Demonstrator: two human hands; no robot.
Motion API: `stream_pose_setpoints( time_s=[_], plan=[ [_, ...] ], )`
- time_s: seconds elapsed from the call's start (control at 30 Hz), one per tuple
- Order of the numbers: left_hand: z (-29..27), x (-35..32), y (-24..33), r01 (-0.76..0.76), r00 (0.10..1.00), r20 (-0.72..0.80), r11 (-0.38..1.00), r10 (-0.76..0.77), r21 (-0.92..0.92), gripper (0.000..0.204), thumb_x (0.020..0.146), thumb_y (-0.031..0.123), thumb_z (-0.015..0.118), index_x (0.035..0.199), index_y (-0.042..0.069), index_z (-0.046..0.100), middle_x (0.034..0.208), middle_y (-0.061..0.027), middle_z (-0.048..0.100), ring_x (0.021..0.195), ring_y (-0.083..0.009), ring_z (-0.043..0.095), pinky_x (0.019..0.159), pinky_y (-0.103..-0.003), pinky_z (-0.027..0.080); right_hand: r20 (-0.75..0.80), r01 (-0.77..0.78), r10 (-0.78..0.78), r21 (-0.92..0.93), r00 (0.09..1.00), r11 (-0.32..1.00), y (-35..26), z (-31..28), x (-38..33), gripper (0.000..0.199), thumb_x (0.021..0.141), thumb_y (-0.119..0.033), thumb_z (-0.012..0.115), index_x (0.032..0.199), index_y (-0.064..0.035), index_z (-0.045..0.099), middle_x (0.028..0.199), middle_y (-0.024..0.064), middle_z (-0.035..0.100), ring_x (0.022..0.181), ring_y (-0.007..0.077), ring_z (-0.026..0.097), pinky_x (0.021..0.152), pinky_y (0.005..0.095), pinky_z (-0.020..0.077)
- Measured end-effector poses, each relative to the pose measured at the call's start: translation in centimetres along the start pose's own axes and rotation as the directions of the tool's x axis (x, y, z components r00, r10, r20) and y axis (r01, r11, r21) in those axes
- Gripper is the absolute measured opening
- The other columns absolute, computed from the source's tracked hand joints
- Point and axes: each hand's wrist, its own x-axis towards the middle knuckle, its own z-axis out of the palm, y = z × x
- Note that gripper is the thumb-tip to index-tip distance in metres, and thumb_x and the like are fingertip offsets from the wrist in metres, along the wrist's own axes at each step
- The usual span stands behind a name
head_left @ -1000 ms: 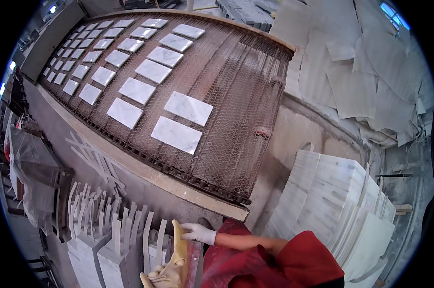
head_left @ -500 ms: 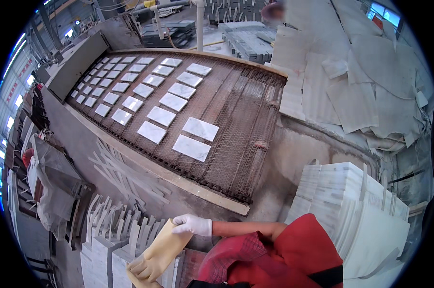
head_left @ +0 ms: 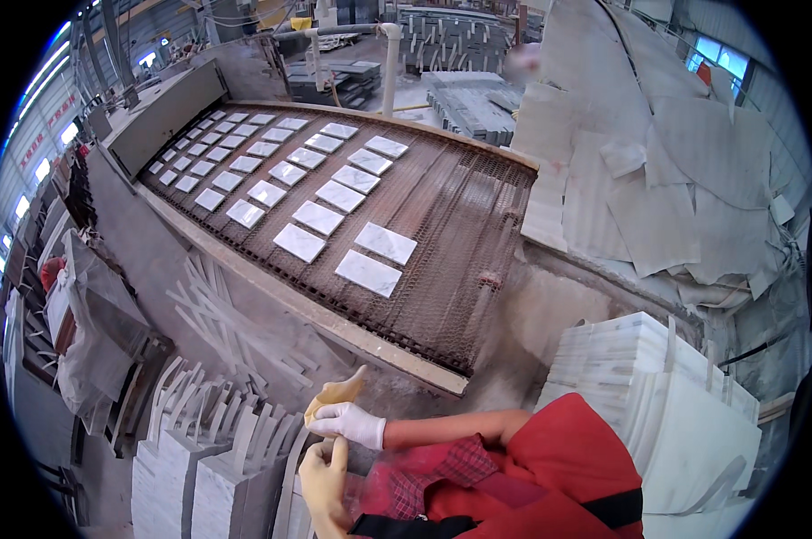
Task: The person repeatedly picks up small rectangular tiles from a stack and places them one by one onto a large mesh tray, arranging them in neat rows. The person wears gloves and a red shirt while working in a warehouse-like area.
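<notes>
My right hand (head_left: 352, 424), in a white glove, pinches a loose yellow rubber glove (head_left: 338, 393), whose limp end sticks up beyond the fingers. Just below it is my left hand (head_left: 323, 474), covered by another yellow rubber glove. Its thumb and fingers point upward and stand apart, close to the white-gloved fingers. No object shows between them, though the fingertips are partly overlapped. Ahead of both hands lies a mesh conveyor (head_left: 442, 305) carrying rows of white, grey-veined stone tiles (head_left: 370, 272), the nearest two set side by side.
Stacked stone slabs (head_left: 212, 485) with thin strips on top stand at the lower left. More white slabs (head_left: 621, 368) are stacked on the right. Loose strips (head_left: 235, 314) litter the floor beside the conveyor's edge. Large pale sheets (head_left: 657, 180) lean at the back right.
The loose yellow glove has swung from hanging down to sticking up above my right hand. My left hand has risen beside the right. The view has shifted slightly.
</notes>
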Motion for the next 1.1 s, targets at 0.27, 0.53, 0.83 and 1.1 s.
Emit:
stream_pose_setpoints(
  time_s=[0.27,0.53,0.83,1.1],
  plan=[
    [4.1,1.6,-3.0,-0.187,0.968,-0.155,0.979,0.197,0.079,0.035,0.104,0.029,0.068,0.108,-0.005,0.073,0.098,-0.0298,0.077,0.095,-0.0485,0.075,0.085,-0.052,0.058,-0.011,0.053,-0.055,-0.165,0.998,0.985,1.2,-0.2,-0.9,0.027,0.108,-0.027,0.072,0.115,-0.0015,0.079,0.109,0.0008,0.075,0.105,0.0092,0.066,0.097,0.0305,0.0541],
    [3.3,2.9,-4.0,-0.006,0.999,0.032,0.980,0.013,-0.197,0.040,0.110,0.033,0.062,0.118,-0.003,0.078,0.107,-0.0295,0.079,0.102,-0.0447,0.078,0.092,-0.048,0.057,0.224,-0.194,0.161,0.131,0.961,0.972,5.4,-3.8,1.0,0.031,0.112,-0.021,0.056,0.137,-0.0079,0.069,0.113,0.0043,0.068,0.097,0.0140,0.062,0.086,0.0315,0.0510],
    [5.9,0.0,-0.1,-0.452,0.892,0.103,0.864,0.440,0.223,0.038,0.107,0.026,0.067,0.078,0.001,0.065,0.082,-0.0243,0.069,0.079,-0.0478,0.068,0.073,-0.058,0.051,0.205,-0.105,0.056,0.238,0.977,0.966,5.8,-3.1,6.6,0.044,0.112,-0.031,0.059,0.151,-0.0104,0.053,0.134,0.0100,0.058,0.118,0.0206,0.055,0.100,0.0365,0.0471],
    [11.3,0.2,-2.5,-0.453,0.891,0.185,0.840,0.415,0.299,0.032,0.100,0.020,0.070,0.075,0.001,0.067,0.083,-0.0235,0.070,0.080,-0.0471,0.069,0.075,-0.058,0.054,0.112,0.084,-0.116,0.257,0.987,0.963,4.3,-0.3,14.5,0.063,0.111,-0.040,0.062,0.163,-0.0127,0.039,0.153,0.0151,0.049,0.137,0.0265,0.049,0.113,0.0410,0.0437]
  ],
)
